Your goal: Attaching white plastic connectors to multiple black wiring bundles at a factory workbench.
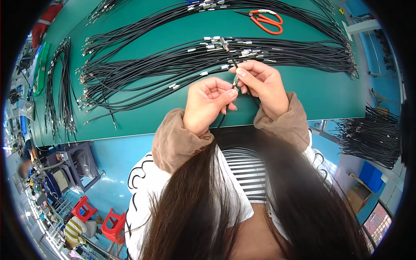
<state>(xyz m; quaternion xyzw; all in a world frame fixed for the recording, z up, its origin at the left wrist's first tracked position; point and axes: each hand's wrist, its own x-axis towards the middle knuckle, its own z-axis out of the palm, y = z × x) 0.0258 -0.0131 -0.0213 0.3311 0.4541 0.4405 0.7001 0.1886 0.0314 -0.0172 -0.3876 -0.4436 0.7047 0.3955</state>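
Note:
Over the front of a green table (182, 113), both my hands pinch a thin black cable (233, 81) with small metal ends. My left hand (208, 102) grips it between thumb and fingers, lower down. Just above and to the right, my right hand (262, 84) has thumb and forefinger closed on the cable beside a shiny metal connector (235, 79). From there a black length runs up to a silver-and-red end piece (224, 43) over the bundle. Another length hangs down toward my body. My fingers partly hide the gripped ends.
Long bundles of black cables (143, 71) with white tags lie across the table. Red-handled cutters (265, 21) lie at the back right. More cables (65, 82) lie at left, and a thick heap (368, 136) stands off the right edge. Red stools (114, 225) and a person (76, 230) are lower left.

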